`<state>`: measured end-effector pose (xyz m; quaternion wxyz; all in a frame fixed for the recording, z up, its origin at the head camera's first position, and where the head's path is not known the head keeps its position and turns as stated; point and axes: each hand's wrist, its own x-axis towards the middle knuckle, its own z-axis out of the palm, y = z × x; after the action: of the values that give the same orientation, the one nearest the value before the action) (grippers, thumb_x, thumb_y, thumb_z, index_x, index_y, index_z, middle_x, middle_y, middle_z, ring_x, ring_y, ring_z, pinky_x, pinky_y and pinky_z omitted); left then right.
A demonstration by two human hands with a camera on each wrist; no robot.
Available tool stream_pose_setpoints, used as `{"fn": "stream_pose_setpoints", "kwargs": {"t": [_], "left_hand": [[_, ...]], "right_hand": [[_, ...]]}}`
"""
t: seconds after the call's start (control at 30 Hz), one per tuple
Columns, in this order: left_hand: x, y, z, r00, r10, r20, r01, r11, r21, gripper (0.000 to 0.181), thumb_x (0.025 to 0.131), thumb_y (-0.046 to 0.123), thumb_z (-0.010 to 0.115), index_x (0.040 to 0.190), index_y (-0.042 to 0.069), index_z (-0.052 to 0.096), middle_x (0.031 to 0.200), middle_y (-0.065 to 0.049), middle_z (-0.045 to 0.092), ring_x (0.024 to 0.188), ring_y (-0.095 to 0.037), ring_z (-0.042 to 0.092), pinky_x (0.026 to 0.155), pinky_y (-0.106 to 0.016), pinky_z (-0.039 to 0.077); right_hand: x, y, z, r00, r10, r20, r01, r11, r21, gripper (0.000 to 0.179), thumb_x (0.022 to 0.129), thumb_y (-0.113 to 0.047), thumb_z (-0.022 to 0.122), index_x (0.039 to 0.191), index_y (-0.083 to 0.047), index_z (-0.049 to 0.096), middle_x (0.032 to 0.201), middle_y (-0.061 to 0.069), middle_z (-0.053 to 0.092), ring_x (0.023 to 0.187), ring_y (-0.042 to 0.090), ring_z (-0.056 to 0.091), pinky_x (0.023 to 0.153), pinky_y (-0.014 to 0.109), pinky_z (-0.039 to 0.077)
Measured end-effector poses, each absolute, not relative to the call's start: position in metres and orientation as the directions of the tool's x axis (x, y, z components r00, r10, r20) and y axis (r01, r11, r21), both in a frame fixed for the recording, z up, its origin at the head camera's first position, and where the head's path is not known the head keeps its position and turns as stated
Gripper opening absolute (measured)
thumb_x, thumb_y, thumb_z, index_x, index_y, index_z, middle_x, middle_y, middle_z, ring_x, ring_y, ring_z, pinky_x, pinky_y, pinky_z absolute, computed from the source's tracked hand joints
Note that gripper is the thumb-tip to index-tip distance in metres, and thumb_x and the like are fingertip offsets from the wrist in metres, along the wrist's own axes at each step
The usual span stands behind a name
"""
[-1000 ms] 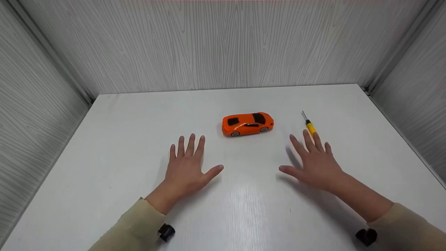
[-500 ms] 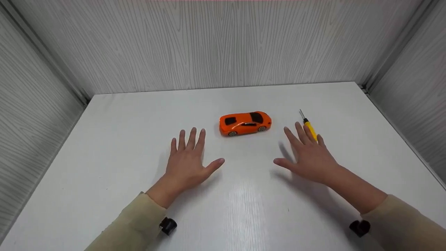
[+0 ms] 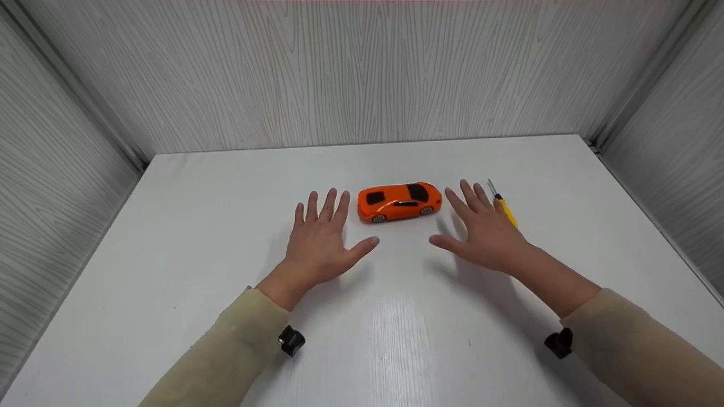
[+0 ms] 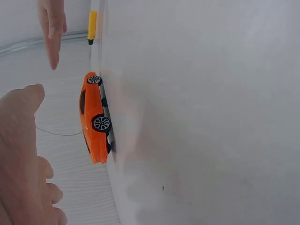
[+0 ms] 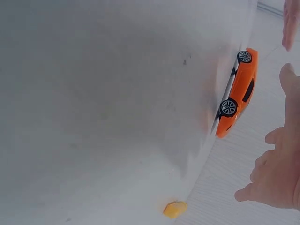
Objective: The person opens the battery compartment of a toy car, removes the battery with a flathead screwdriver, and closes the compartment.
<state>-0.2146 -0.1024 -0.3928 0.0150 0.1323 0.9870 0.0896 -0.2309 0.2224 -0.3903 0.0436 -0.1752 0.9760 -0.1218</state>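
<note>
Positions on white table, head view w/ both wrist views. Main change vs. a sec ago: forward reach of L hand & R hand, up toward orange toy car; for R, also inward, toward car's front end. Car now bracketed: L just off rear end, R just off front end, w/ small gap betw. fingertips and bodywork on ea. side in head view. No contact visible. In both hands, fingers straight and spread apart, thumbs angled inward, nothing held; both raised above table, per wrist views. Car's location: far-middle of table, upright on wheels, front to R, no shift apparent. Yellow-handled screwdriver likewise unmoved, to R of car, shaft pointing away toward rear wall; handle partly hidden behind R hand in head view, but apart from it in R wrist view (only a yellow part showing there), so prob. untouched. Judged meaning: approach stage, w/ hands closing in on car from either end; nothing gripped yet, nothing displaced. Likely caution for R: little room to spare betw. car and screwdriver handle, hence some risk of brushing latter.
</note>
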Motion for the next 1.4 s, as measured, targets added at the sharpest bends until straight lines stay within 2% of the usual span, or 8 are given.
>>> {"fn": "stream_pose_setpoints", "kwargs": {"t": [0.23,0.73,0.9,1.1,1.4], "left_hand": [[-0.227,-0.097,-0.397,-0.962,0.272,-0.011,0.266,0.949,0.171,0.109,0.095,0.086,0.037,0.172,0.015,0.010,0.177,-0.011,0.011,0.161,-0.045,0.004,0.128,-0.061,0.002],[-0.239,-0.094,-0.413,-0.948,0.316,-0.035,0.304,0.934,0.189,0.106,0.096,0.083,0.039,0.172,0.014,0.011,0.177,-0.010,0.015,0.161,-0.044,0.007,0.128,-0.060,0.003],[-0.239,-0.095,-0.414,-0.941,0.334,-0.049,0.319,0.927,0.196,0.105,0.097,0.082,0.039,0.172,0.014,0.011,0.177,-0.009,0.015,0.161,-0.044,0.007,0.129,-0.059,0.003],[-0.239,-0.094,-0.414,-0.926,0.370,-0.070,0.347,0.912,0.221,0.106,0.097,0.083,0.038,0.172,0.014,0.010,0.178,-0.005,0.013,0.161,-0.043,0.007,0.129,-0.058,0.003],[-0.240,-0.092,-0.414,-0.919,0.376,-0.119,0.347,0.915,0.207,0.104,0.097,0.084,0.038,0.172,0.017,0.013,0.177,-0.002,0.013,0.162,-0.042,0.007,0.129,-0.057,0.002]], "right_hand": [[-0.242,0.220,-0.393,-0.926,-0.376,-0.031,-0.356,0.897,-0.264,0.108,0.094,-0.085,0.047,0.173,-0.019,0.014,0.178,0.013,0.002,0.162,0.038,-0.002,0.124,0.069,0.008],[-0.259,0.214,-0.407,-0.917,-0.391,-0.085,-0.351,0.888,-0.299,0.111,0.091,-0.085,0.053,0.173,-0.021,0.014,0.179,0.006,0.004,0.164,0.029,-0.002,0.129,0.059,0.008],[-0.262,0.212,-0.409,-0.906,-0.408,-0.115,-0.362,0.886,-0.289,0.109,0.094,-0.081,0.054,0.172,-0.015,0.015,0.178,0.009,0.005,0.163,0.032,-0.001,0.128,0.061,0.007],[-0.265,0.211,-0.413,-0.888,-0.440,-0.138,-0.388,0.875,-0.289,0.108,0.095,-0.080,0.051,0.172,-0.017,0.010,0.178,0.008,0.005,0.163,0.032,-0.002,0.128,0.062,0.007],[-0.265,0.211,-0.416,-0.876,-0.454,-0.164,-0.397,0.871,-0.289,0.101,0.099,-0.075,0.054,0.172,-0.014,0.018,0.178,0.006,0.012,0.163,0.035,0.004,0.125,0.067,0.010]]}}
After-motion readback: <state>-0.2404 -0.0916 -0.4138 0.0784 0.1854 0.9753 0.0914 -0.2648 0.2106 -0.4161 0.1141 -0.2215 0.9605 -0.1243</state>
